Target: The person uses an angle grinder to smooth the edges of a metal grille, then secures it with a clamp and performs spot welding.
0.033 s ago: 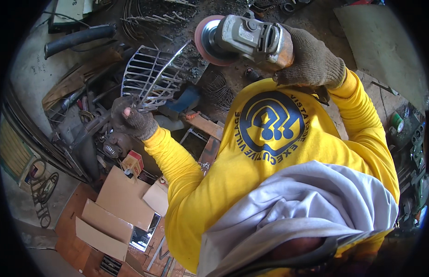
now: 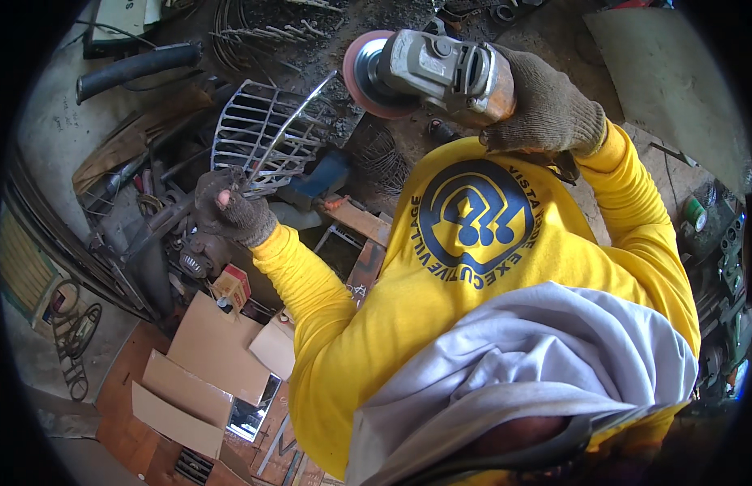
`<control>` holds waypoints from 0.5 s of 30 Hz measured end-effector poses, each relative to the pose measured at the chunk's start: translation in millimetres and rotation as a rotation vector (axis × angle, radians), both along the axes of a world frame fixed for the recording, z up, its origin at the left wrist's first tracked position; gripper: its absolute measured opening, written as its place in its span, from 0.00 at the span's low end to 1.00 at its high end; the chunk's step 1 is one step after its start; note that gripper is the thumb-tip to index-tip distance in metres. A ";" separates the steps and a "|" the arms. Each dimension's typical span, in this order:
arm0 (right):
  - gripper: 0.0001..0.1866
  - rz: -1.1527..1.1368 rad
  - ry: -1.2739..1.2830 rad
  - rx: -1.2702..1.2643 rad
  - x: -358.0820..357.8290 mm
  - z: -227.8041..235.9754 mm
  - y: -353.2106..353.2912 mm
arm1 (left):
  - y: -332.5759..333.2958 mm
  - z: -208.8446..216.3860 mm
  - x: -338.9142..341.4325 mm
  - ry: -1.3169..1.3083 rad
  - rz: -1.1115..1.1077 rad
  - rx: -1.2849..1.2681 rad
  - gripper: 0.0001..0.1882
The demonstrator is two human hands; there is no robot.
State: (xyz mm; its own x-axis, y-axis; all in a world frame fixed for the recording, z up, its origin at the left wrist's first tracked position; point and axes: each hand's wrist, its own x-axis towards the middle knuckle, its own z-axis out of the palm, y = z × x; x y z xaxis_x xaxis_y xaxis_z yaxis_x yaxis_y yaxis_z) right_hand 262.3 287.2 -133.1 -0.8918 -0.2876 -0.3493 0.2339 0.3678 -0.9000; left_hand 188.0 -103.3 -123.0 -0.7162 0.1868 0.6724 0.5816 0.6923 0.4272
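Observation:
My right hand (image 2: 550, 101), in a brown knit glove, is closed round the body of a grey angle grinder (image 2: 441, 71). The grinder carries a reddish disc (image 2: 360, 91), whose edge is close to the upper end of a curved metal rack (image 2: 263, 130). I cannot tell whether disc and rack touch. The rack is made of welded bars, with one long bright rod across it. My left hand (image 2: 234, 209), gloved too, grips the rack's lower end, and a bare fingertip pokes through the glove. The far side of that grip is hidden.
Below the left forearm stand opened cardboard boxes (image 2: 214, 332). A blue metal object (image 2: 323, 174) and a wooden plank (image 2: 357, 223) lie past the rack. Coiled wire (image 2: 382, 158) and a black pipe (image 2: 140, 71) are farther off. Metal parts (image 2: 724, 243) crowd the right edge.

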 end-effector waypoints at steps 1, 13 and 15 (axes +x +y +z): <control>0.49 0.007 -0.002 0.001 0.7 -0.9 0.1 | 0.8 0.9 2.0 -0.004 -0.036 0.007 0.26; 0.46 0.075 0.013 0.135 -2.1 12.7 -5.4 | -11.7 6.9 12.0 -0.117 -0.052 -0.129 0.28; 0.44 0.064 0.008 0.087 -3.1 7.6 -4.4 | -18.6 2.3 10.4 -0.183 -0.162 -0.186 0.29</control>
